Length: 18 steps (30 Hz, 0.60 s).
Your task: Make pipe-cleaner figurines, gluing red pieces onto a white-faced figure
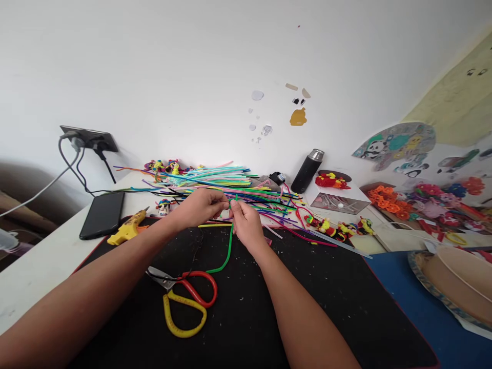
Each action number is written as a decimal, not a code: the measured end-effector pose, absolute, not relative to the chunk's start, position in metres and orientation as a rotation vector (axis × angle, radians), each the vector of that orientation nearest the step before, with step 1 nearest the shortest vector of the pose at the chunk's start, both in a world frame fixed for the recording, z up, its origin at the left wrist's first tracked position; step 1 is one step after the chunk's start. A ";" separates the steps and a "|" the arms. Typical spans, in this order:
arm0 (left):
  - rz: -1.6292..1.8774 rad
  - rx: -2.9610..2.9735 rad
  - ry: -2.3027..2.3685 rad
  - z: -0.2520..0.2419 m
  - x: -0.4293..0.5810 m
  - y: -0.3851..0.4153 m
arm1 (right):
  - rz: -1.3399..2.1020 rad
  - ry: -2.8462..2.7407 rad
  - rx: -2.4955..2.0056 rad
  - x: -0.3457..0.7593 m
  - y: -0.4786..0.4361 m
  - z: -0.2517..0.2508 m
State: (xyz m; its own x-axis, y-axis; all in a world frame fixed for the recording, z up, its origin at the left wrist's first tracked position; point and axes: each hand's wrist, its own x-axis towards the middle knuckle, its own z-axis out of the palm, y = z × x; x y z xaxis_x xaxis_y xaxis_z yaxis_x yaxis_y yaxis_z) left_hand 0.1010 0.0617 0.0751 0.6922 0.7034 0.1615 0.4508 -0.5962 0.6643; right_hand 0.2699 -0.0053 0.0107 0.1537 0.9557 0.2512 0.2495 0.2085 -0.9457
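My left hand and my right hand meet above the far edge of a black mat, fingertips close together. Both are closed in a pinch on a green pipe cleaner. Its short end pokes up between the fingers, and its long tail hangs down and curls left onto the mat. The part between the fingertips is mostly hidden. Below the hands, scissors with one red and one yellow handle lie on the mat, blades pointing left.
Behind the hands lies a pile of coloured pipe cleaners. A yellow glue gun and a black phone lie left. A black flask, a white drawer box and small figures are right. The black mat bears lint.
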 end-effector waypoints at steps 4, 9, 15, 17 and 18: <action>0.573 2.151 0.898 0.073 0.104 0.062 | 0.840 -1.290 -1.270 0.271 -0.002 0.009; 0.629 1.861 0.780 0.072 0.106 0.062 | 0.952 -1.183 -1.131 0.272 -0.001 0.012; 0.577 1.811 0.776 0.069 0.099 0.075 | 0.977 -1.110 -1.137 0.273 0.001 0.011; 0.572 1.820 0.766 0.070 0.096 0.079 | 0.973 -1.099 -1.130 0.273 0.002 0.010; 0.553 1.837 0.759 0.071 0.095 0.079 | 0.974 -1.101 -1.130 0.273 0.002 0.010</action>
